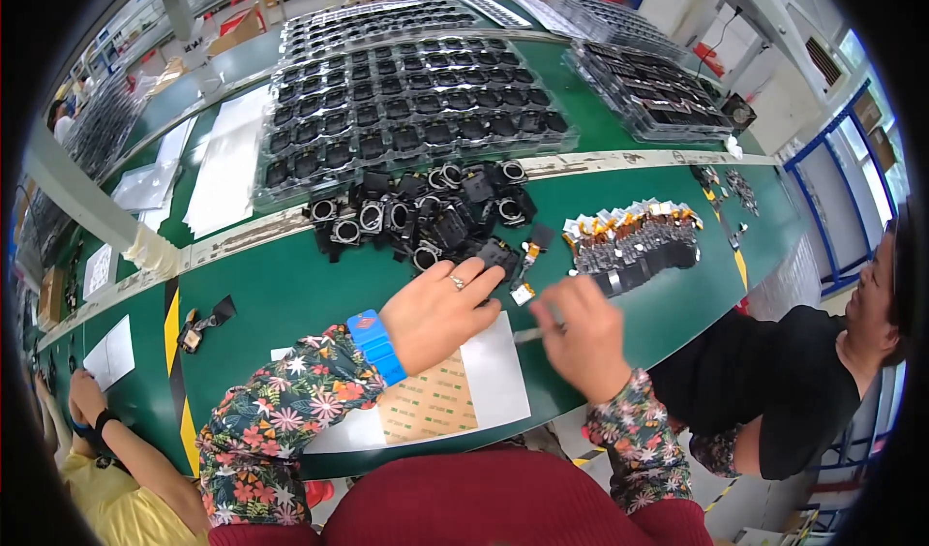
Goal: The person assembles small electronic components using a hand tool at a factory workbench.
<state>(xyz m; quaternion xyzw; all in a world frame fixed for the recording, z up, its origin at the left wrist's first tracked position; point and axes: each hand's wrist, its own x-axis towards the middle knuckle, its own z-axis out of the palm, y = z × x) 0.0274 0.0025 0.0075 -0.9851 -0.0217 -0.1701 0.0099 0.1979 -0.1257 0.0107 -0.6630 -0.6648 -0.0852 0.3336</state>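
My left hand (440,316), with a ring and a blue wristband (375,346), has its fingers bent over a small black plastic part (497,253) at the near edge of a heap of black parts with round rings (426,212). My right hand (584,338) is closed, its fingertips curled together and slightly blurred. A thin greyish sliver shows beside them; what it is cannot be made out. Between the hands lies a flex cable piece (527,264) with orange and white sections. Below my hands, a tan patterned backing sheet (426,406) rests on white paper (498,377).
Flex cable assemblies (634,241) lie in a row to the right. Clear trays of black parts (406,96) and stacked trays (648,87) stand behind a raised ledge. One loose cable part (205,324) lies left. Co-workers sit on both sides; one wears a black shirt (764,382).
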